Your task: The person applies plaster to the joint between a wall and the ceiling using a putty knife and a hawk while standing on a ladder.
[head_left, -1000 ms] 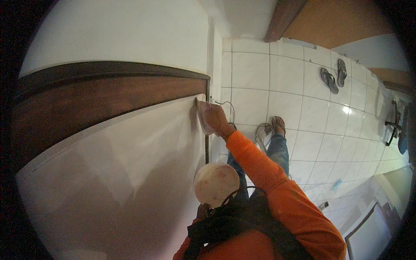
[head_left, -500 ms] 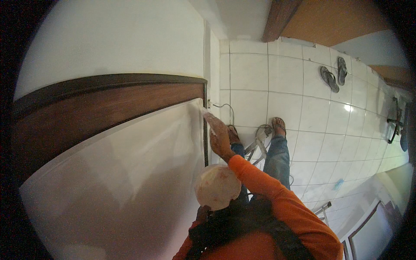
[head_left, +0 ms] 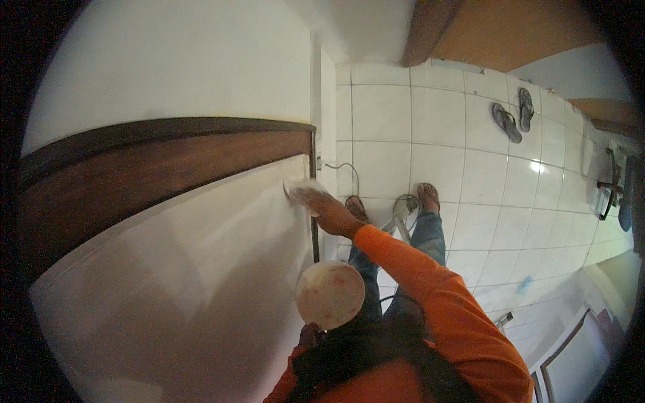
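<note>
My right hand [head_left: 329, 211], with white smears on it, is closed around what looks like a putty knife [head_left: 290, 192]. The tool is blurred, its thin edge against the upper right corner of a pale wall panel [head_left: 201, 269]. Below that arm, my left hand [head_left: 309, 334] grips the near rim of a round, pale disc [head_left: 330, 295] marked with reddish smears. Most of the left fingers are in shadow or behind the disc. A brown wooden trim [head_left: 175, 158] with a dark edge runs along the top of the panel.
My feet [head_left: 428, 197] stand on either side of a stepladder's metal legs [head_left: 403, 208] on white tile floor [head_left: 437, 168]. A thin cable [head_left: 349, 168] hangs from a wall socket. Dark flip-flops [head_left: 507, 123] lie further off, and a dark metal-framed object [head_left: 608, 185] stands at right.
My right hand has moved a little left and down, from the trim's corner onto the panel. The disc in my left hand has shifted slightly left and shows more fully.
</note>
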`<state>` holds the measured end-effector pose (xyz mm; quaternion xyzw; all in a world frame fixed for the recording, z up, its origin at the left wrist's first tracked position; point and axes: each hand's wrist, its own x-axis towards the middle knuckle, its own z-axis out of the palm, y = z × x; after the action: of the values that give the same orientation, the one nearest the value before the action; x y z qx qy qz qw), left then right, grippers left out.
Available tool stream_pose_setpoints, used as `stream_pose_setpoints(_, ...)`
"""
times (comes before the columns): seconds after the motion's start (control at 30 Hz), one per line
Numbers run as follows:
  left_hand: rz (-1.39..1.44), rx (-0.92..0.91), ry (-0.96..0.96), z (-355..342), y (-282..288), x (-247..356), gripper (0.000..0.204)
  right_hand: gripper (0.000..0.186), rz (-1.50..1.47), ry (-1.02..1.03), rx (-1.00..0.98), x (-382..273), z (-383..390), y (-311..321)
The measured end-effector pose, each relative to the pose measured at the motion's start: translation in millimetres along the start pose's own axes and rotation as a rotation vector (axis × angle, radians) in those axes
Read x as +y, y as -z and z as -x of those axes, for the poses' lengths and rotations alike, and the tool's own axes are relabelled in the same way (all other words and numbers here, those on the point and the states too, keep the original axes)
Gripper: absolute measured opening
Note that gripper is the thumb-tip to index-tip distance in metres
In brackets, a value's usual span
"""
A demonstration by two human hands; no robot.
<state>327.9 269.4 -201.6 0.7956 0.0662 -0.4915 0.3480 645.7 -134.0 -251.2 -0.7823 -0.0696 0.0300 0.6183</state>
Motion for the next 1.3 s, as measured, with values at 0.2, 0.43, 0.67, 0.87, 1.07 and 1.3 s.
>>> stream_pose_setpoints(0.2, -0.574, 0.052, -0.438, -6.4, 5.4, 31.9, 0.026, 0.048, -0.147, -0.460, 0.203, -9.9, 5.6, 11.9)
stream_pose_setpoints(0.43, -0.372, 0.124, -0.585, -26.0, 6.1, 41.2, 0.026, 0.021, -0.337, -0.221, 0.451, 32.5, -45.6, -19.1)
stream_pose_setpoints(0.67, -0.016, 0.095, -0.101, -2.3, -8.9, -15.6, 0.019, 0.019, 0.118, -0.133, -0.003, -81.3, -24.7, 31.8)
stream_pose_setpoints(0.87, 0.778, 0.089, 0.547, -19.5, -10.8, 41.3, 0.017, 0.022, -0.286, -0.515, 0.221, -24.8, -9.7, 25.4)
stream_pose_setpoints(1.07, 0.096, 0.049, -0.146, -18.0, -0.8, -29.9, 0.016, 0.023, -0.031, -0.436, 0.202, -47.9, -52.7, 4.0)
stream_pose_setpoints(1.3, -0.298, 0.084, -0.379, -3.3, -8.1, 44.8, 0.023, 0.029, -0.313, -0.400, 0.300, -87.3, -7.2, 45.8)
